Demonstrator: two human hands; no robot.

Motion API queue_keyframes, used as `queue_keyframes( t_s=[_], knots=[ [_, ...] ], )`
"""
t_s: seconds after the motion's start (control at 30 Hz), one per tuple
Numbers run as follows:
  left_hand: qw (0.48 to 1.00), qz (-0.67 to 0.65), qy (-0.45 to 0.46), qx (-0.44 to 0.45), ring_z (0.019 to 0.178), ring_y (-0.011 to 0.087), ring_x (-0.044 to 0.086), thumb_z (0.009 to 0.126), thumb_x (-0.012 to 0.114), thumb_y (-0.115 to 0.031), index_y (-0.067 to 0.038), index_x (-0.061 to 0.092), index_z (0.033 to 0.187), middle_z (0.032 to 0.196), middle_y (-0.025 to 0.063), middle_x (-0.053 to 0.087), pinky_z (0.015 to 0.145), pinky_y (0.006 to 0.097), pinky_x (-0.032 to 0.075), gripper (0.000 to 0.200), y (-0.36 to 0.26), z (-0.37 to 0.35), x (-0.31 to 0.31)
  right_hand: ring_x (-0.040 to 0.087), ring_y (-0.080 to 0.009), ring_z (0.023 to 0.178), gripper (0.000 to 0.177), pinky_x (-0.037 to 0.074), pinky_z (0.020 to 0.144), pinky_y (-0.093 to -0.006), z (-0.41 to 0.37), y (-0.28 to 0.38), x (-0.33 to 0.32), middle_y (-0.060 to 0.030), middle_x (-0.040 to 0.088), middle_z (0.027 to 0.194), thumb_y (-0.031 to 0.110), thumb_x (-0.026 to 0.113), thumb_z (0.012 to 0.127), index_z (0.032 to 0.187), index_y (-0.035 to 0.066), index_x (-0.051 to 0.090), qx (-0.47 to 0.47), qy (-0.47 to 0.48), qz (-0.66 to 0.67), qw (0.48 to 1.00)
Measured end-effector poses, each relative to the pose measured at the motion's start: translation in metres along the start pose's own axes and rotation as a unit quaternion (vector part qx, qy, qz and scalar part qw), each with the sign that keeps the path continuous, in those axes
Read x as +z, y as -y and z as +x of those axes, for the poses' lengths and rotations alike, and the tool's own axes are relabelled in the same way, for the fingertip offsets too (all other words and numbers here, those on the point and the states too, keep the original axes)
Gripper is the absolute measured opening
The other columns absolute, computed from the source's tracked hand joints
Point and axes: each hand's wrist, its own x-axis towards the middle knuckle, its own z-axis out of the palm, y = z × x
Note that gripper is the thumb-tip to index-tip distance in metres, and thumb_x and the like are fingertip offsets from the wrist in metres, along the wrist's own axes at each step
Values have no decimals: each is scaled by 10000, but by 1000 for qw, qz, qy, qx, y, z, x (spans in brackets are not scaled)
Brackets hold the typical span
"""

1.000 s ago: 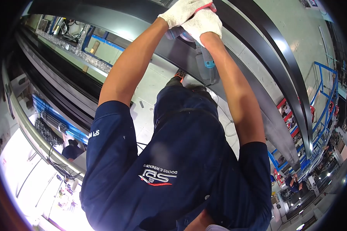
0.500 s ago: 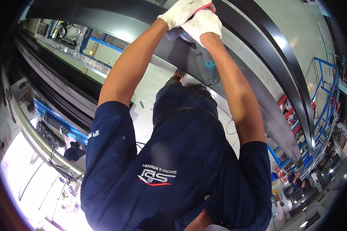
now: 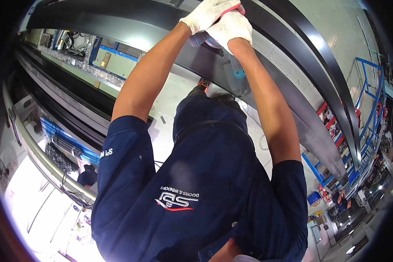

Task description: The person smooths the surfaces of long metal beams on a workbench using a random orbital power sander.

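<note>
A white knitted glove with a red palm side covers my left hand [image 3: 208, 16], closed over the head of a teal and dark power tool [image 3: 239, 73]. Pressed against it, my right hand [image 3: 232, 29], gloved alike, is also closed on the tool. The fingertips and most of the tool's head are hidden by the gloves. Below my right wrist the tool's body hangs over a long dark panel [image 3: 292, 98], and a bluish round part shows beneath the gloves. The panel passes under both hands.
More long dark profiles [image 3: 321, 43] curve along the right, with others [image 3: 65, 94] stacked at the left. A metal frame [image 3: 81, 65] with a blue bar stands upper left. Blue racks [image 3: 371, 96] and a distant person [image 3: 341, 201] are at the right; another person's dark head [image 3: 88, 176] shows lower left.
The view has shifted slightly, so the racks and profiles sit a little differently in the picture. Both hands stay closed on the tool in nearly the same place.
</note>
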Motion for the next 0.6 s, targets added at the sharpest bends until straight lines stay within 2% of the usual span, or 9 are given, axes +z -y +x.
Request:
queue_keyframes(
  t_s=[0.1, 0.2, 0.27, 0.3, 0.33, 0.4, 0.47, 0.57, 0.6],
  knots=[
    [996, 45, 6, 75, 1122, 389, 734, 1191, 478, -363, 12, 781, 1091, 1124, 204, 778, 1040, 467, 543, 492, 4, 5, 2, 817, -397, 1055, 562, 661, 919, -492, -2, -5, -2, -188, 844, 1117, 580, 799, 868, 1158, 99, 834, 4, 7, -3, 1000],
    [1000, -22, 14, 4, 1105, 406, 730, 1192, 476, -349, -4, 779, 1100, 1116, 208, 773, 1032, 476, 548, 468, -3, 6, 11, 815, -401, 1052, 560, 661, 919, -491, -6, -11, -3, -190, 843, 1114, 571, 797, 867, 1157, 92, 828, 10, 2, 7, 1000],
    [998, -3, 19, -54, 1087, 425, 722, 1195, 462, -313, -20, 770, 1111, 1102, 212, 769, 1022, 488, 552, 433, -2, 7, 18, 816, -401, 1033, 538, 663, 909, -485, -8, -16, -4, -189, 843, 1090, 554, 795, 867, 1132, 88, 829, 14, 3, 5, 1000],
    [982, 104, 12, 160, 1081, 432, 716, 1194, 453, -279, -24, 762, 1111, 1088, 214, 764, 1012, 494, 554, 409, 1, 10, 16, 818, -399, 1024, 530, 664, 905, -484, -10, -17, -6, -193, 842, 1079, 545, 794, 866, 1121, 82, 830, 13, -2, 3, 1000],
    [995, 46, 17, 86, 1089, 430, 717, 1186, 456, -264, -19, 758, 1099, 1087, 213, 763, 1009, 489, 554, 399, 4, 9, 18, 819, -397, 1015, 523, 665, 901, -483, -12, -18, -7, -196, 842, 1069, 537, 794, 866, 1109, 76, 832, 12, -6, 1, 1000],
    [988, 63, 12, 140, 1094, 435, 715, 1183, 454, -262, -14, 756, 1095, 1091, 217, 762, 1006, 491, 553, 401, 9, 10, 23, 823, -396, 987, 518, 666, 894, -482, -13, -21, -6, -203, 841, 1053, 526, 786, 869, 1087, 59, 831, 15, -2, -11, 1000],
    [992, 35, 20, 121, 1099, 436, 716, 1190, 453, -283, -15, 759, 1104, 1101, 221, 765, 1012, 494, 551, 416, 10, 11, 29, 824, -397, 977, 517, 665, 895, -485, -15, -25, -9, -205, 842, 1051, 525, 778, 874, 1078, 53, 832, 18, 4, -17, 1000],
    [998, -14, 29, 51, 1116, 426, 725, 1189, 481, -357, -29, 769, 1142, 1127, 226, 771, 1029, 503, 547, 439, 3, 13, 44, 802, -389, 1132, 514, 656, 981, -490, -23, -27, -23, -206, 820, 1199, 485, 775, 909, 1237, 90, 793, 66, 67, -35, 995],
    [999, -30, 31, 20, 1123, 420, 730, 1187, 496, -389, -36, 773, 1158, 1138, 227, 773, 1036, 506, 546, 450, 1, 14, 52, 804, -391, 1125, 527, 657, 978, -494, -26, -33, -24, -214, 821, 1194, 495, 774, 908, 1235, 82, 791, 68, 66, -28, 995]
  ],
)
